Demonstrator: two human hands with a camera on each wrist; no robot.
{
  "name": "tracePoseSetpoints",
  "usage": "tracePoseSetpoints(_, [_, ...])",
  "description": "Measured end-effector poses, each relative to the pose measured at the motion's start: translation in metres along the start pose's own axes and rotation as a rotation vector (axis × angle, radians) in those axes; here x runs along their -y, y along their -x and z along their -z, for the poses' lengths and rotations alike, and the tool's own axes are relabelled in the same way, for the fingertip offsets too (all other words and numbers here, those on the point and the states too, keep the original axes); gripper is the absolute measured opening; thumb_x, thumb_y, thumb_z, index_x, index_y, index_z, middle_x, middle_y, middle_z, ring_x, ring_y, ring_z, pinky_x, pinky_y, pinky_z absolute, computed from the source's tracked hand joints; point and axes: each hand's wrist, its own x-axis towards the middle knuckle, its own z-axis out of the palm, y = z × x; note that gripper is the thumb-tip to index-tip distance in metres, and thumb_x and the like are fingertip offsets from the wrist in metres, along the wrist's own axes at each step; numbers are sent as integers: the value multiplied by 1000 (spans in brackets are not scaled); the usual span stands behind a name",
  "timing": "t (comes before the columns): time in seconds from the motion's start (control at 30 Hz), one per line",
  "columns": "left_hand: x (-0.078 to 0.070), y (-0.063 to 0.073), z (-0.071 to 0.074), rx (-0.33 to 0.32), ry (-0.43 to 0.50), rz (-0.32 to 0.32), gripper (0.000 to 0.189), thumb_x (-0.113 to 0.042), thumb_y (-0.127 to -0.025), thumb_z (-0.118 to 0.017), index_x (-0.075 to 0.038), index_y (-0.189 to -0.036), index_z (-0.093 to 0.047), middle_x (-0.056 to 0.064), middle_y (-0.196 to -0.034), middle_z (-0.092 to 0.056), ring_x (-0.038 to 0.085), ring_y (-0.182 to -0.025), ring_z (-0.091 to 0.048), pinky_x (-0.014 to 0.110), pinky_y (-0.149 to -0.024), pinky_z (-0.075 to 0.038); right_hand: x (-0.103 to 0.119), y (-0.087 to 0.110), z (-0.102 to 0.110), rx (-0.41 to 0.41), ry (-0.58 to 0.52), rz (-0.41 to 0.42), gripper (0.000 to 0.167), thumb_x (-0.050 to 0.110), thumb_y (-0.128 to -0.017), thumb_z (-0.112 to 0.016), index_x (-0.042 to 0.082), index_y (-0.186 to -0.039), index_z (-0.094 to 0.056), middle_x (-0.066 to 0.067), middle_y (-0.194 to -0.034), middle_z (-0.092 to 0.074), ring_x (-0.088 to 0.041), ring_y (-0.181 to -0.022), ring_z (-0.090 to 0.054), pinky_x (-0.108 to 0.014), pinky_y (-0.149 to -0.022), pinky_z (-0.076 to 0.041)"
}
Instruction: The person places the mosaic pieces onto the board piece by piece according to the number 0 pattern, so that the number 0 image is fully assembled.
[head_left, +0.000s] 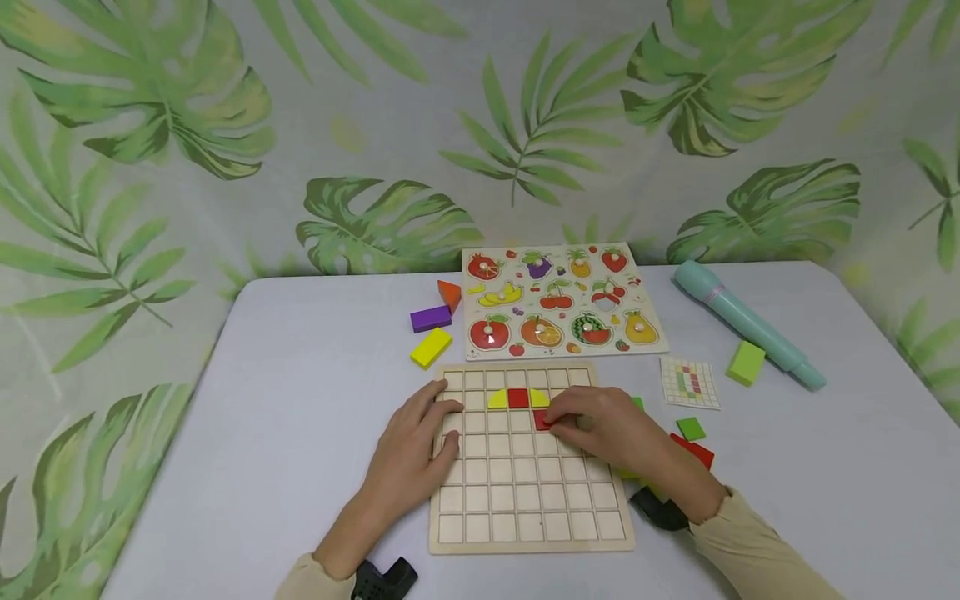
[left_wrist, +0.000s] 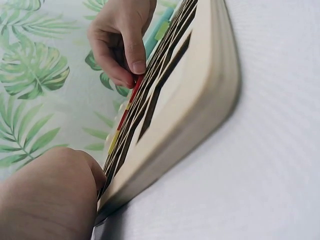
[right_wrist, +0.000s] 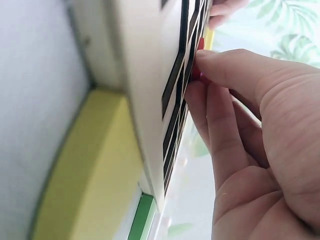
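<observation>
A wooden grid board (head_left: pixel 532 540) lies flat on the table. In one of its upper rows a red square tile (head_left: pixel 518 398) sits between two yellow rounded tiles, one (head_left: pixel 498 400) on the left and one (head_left: pixel 539 397) on the right. My right hand (head_left: pixel 611 425) pinches a red square tile (head_left: pixel 541 419) between thumb and fingers, just below the right yellow tile; the right wrist view shows this red tile (right_wrist: pixel 196 73) close against the grid. My left hand (head_left: pixel 412 446) rests along the board's left edge, its fingers relaxed over the border.
Behind the board lies a fruit puzzle (head_left: pixel 566 304). To its left are orange, purple (head_left: pixel 431 319) and yellow (head_left: pixel 431 347) blocks. A pattern card (head_left: pixel 690 383), green block (head_left: pixel 746 363) and teal cylinder (head_left: pixel 750 325) lie right. Green (head_left: pixel 691 429) and red (head_left: pixel 693 451) pieces sit by my right forearm.
</observation>
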Motion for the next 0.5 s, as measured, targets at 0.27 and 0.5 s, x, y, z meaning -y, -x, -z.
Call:
tracePoseSetpoints(0.27, [0,0,0,-3,3,0,30,-15,-95,-64,-17,-125,-67,10,-155,-49,29,-146,-44,56,-116,-41,1,0,0,38,15,-3,16,12,-88,-82,23,-100,-80,12,-105,-74,-13,-102,-70,-38,-92,-60])
tracePoseSetpoints(0.5, [0,-1,0,-17,2,-20,29,-14,-94,-64,-16,-123,-67,12,-154,-50,30,-146,-45,57,-114,-42,2,3,8,35,13,8,17,13,-89,-81,20,-104,-79,12,-107,-74,-9,-102,-69,-35,-90,-60])
